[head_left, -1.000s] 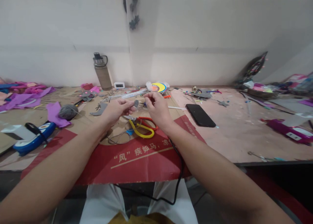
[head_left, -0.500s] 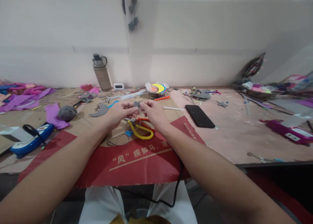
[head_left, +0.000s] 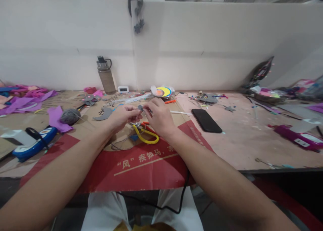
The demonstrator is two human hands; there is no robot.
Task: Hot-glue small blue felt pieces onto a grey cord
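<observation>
Between my two hands is a small grey felt piece [head_left: 140,107], its outline mostly covered by fingers. My left hand [head_left: 128,114] pinches it from the left, thumb and fingers closed. From the right, my right hand [head_left: 159,114] has bent fingers closed at the edge of the piece; what exactly they grip is hidden. Just below the hands lie scissors with a yellow handle loop [head_left: 146,137] and an orange-red one. Grey thread [head_left: 122,144] curls on the cardboard [head_left: 151,170] near them. A grey felt crescent [head_left: 104,114] rests left of my left hand.
A black phone [head_left: 206,120] lies right of my hands. Left are a grey yarn ball [head_left: 70,116], purple felt [head_left: 57,118] and a blue glue gun [head_left: 35,145]. A bottle [head_left: 106,78] and a metal bowl [head_left: 165,95] stand behind. A magenta glue gun [head_left: 299,137] sits far right.
My right hand has turned and its fingers have bunched up higher beside the grey felt piece. My left hand stays nearly in place, still pinching it.
</observation>
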